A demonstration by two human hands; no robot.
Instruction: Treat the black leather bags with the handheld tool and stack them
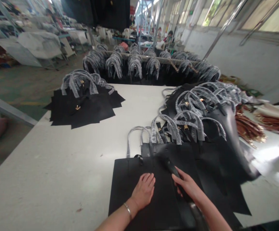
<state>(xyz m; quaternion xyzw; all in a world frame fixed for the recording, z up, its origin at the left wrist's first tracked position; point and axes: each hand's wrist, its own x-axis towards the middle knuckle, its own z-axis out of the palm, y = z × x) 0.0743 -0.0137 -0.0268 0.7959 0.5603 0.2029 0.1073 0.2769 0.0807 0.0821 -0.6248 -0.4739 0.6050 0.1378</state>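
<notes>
A black tote-bag panel (127,179) with plastic-wrapped handles lies flat in front of me. My left hand (143,191), a bracelet on its wrist, rests on the panel with fingers lying flat against it and nothing in them. Closed around a slim black handheld tool (174,170) is my right hand (186,183); the tool's tip is over the bag panel, near its right side. What kind of tool it is I cannot make out. More black bags (209,154) overlap beneath and to the right, with wrapped handles (189,125) and gold-coloured clasps.
On the white table (81,166), a fanned pile of black bags (86,107) lies at the far left. Behind the table, bags hang by wrapped handles from a metal rack (144,57). Brown straps (247,126) lie at the right. People sit farther back.
</notes>
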